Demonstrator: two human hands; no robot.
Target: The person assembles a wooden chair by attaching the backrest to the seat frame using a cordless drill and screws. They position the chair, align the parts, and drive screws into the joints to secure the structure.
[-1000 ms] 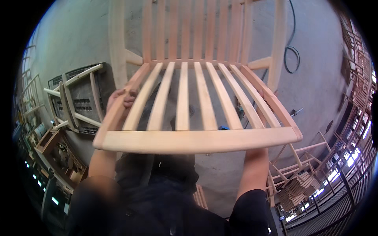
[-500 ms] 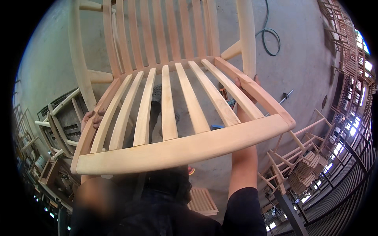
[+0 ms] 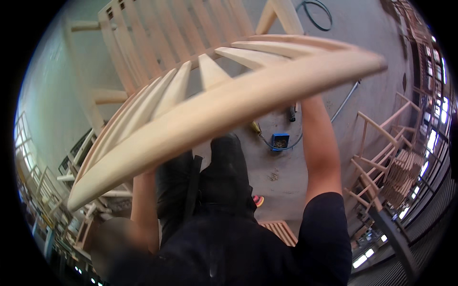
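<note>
A pale wooden chair (image 3: 229,108) is filling the space in front of the person, leaning so that its broad front rail (image 3: 157,143) is slanting from low on the left to high on the right. The seat slats (image 3: 245,56) are fanning away behind that rail, and the slatted backrest (image 3: 167,33) is standing at the far side, a bit blurred from here. The right forearm (image 3: 320,143) is running up behind the rail's right half, and the left forearm (image 3: 144,205) is meeting its left half from below. The chair is hiding both the left hand and the right hand, so I cannot tell how their fingers are set. Beneath the rail, the person's dark-trousered legs (image 3: 229,162) are showing. To the right of the knees, a small blue box (image 3: 280,135) is sitting on the floor, with a yellow-ended tool (image 3: 256,127) lying near it. A dark hose (image 3: 324,29) is looping on the floor beyond the chair. Nearer the person, a slatted wooden panel (image 3: 280,232) is lying low, and wooden frames (image 3: 381,162) are crowding the right side.
</note>
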